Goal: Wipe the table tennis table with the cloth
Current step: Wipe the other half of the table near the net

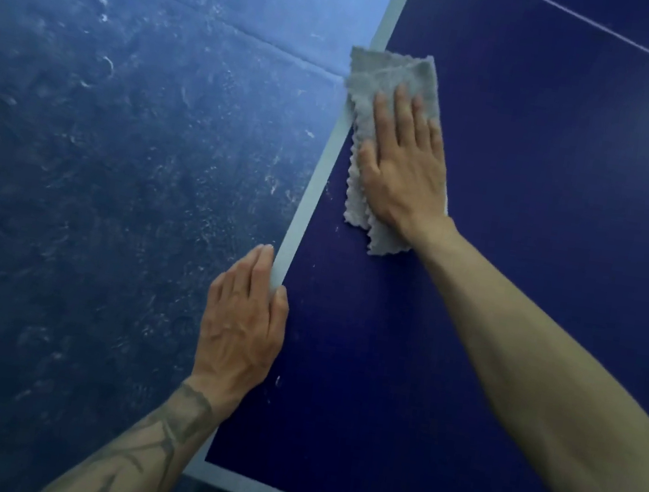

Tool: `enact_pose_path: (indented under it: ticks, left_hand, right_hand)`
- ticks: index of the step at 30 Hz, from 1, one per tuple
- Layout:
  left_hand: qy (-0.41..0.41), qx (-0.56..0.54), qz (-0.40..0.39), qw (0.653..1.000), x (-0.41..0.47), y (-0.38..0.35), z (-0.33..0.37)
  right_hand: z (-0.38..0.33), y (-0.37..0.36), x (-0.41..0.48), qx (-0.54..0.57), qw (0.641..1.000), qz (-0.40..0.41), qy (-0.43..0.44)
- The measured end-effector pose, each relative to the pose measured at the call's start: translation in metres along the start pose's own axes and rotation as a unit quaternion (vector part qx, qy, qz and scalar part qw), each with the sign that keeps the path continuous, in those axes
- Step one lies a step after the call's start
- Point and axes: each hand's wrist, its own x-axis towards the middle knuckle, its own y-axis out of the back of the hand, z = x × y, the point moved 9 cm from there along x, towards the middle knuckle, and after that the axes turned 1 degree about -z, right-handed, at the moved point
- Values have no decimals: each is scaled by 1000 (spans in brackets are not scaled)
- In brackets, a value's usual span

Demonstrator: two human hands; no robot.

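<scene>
The dark blue table tennis table (525, 232) fills the right side of the head view, with a pale line along its left edge and near corner. A folded grey cloth (383, 83) lies flat on the table beside that left edge, its far corner overhanging the line. My right hand (404, 169) presses flat on the cloth with straight fingers. My left hand (243, 322) rests on the table's left edge nearer to me, fingers straight along the side and thumb on top of the surface.
A scuffed blue floor (116, 175) with white marks lies to the left of the table. The thin white centre line (619, 35) crosses the table at the far right. A few small white specks (277, 381) sit on the surface near my left hand.
</scene>
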Motion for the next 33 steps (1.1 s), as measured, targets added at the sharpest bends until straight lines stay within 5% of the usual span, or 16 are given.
enact_pose_path:
  ticks: [7,14,16,21,29,33]
  left_hand:
    - [13,-35,14,999,-3,-1,-7]
    - [37,-74,10,996,-17,6,-19]
    - [48,-79,6,996,-32,8,-30]
    - [98,-107,-1,989,-57,2,-51]
    - [118,-117,24,986,-56,-2,-57]
    - [98,-127,21,987,-56,1,-53]
  right_hand:
    - [-59,-36,-125,-61,972,-30,227]
    - [-31,-18,-74,-14,999,0,33]
    - [-55,-24,-84,-15,999,4,44]
    - [-96,-50,-176,-58,970,-31,233]
    - [-49,-27,-132,-19,1000,6,20]
    - [-112,-50,-170,-32,993,14,112]
